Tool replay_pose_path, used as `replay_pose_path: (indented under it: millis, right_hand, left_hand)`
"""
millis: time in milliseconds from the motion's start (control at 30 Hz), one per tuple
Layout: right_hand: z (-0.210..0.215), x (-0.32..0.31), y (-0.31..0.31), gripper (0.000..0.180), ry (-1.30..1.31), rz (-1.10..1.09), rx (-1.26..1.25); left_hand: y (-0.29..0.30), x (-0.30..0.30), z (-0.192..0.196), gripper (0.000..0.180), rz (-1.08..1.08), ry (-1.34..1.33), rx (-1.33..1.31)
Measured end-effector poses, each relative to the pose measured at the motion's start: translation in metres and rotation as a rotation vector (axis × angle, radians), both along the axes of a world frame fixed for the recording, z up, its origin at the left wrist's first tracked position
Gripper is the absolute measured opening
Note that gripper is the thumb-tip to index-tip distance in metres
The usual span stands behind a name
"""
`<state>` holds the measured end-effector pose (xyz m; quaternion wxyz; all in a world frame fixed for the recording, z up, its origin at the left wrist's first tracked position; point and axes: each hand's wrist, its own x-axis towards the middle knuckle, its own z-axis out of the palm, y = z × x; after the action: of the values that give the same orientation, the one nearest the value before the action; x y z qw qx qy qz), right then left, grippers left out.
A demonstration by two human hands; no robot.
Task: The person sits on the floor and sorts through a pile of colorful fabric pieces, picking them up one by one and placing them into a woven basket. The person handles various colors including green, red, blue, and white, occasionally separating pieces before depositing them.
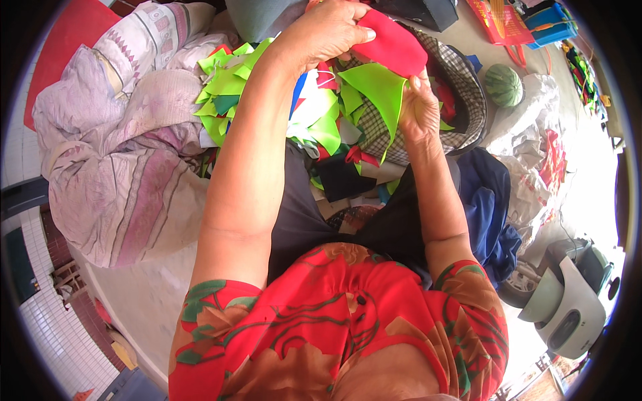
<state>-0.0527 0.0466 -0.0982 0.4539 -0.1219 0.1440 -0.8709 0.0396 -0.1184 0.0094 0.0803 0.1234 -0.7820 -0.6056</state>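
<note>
My left hand [328, 28] is closed at the top middle, its thumb pressed on a rounded red fabric piece [396, 45]. Lower and to the right, my right hand [421, 110] pinches the corner of a bright green fabric piece [374, 90] that hangs in a pointed shape. The red piece's lower end reaches the right fingertips; whether they grip it too, I cannot tell. Under both hands lies a heap of fabric scraps [224, 93], mostly bright green, with red, white, blue and black ones. A black-and-white checked cloth container [471, 100] stands beside my right hand, with scraps inside.
A bundled pale, striped blanket [127, 160] fills the left side. To the right are a small striped watermelon [503, 85], a clear plastic bag [528, 134] with red material, dark blue cloth [491, 207] and a grey wheeled machine [568, 304]. My dark-trousered legs frame the heap.
</note>
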Motion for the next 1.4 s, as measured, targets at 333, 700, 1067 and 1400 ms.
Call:
replay_pose_path:
  millis: [333, 700, 1067, 1400]
  right_hand:
    - [-0.009, -0.010, -0.004, 0.027, 0.154, -0.038, 0.118]
    - [-0.023, -0.009, -0.010, 0.019, 0.245, -0.060, 0.291]
    - [-0.046, -0.019, -0.015, 0.012, 0.389, -0.053, 0.332]
    - [-0.077, -0.013, -0.018, 0.017, 0.766, 0.022, 0.646]
  left_hand:
    - [0.000, 0.006, 0.009, 0.029, 0.020, 0.047, -0.274]
    - [-0.015, 0.014, 0.000, 0.024, 0.030, 0.043, -0.336]
    - [-0.008, 0.020, 0.009, 0.021, 0.173, -0.357, -0.703]
    - [-0.003, 0.028, 0.019, 0.021, 0.158, -0.380, -0.690]
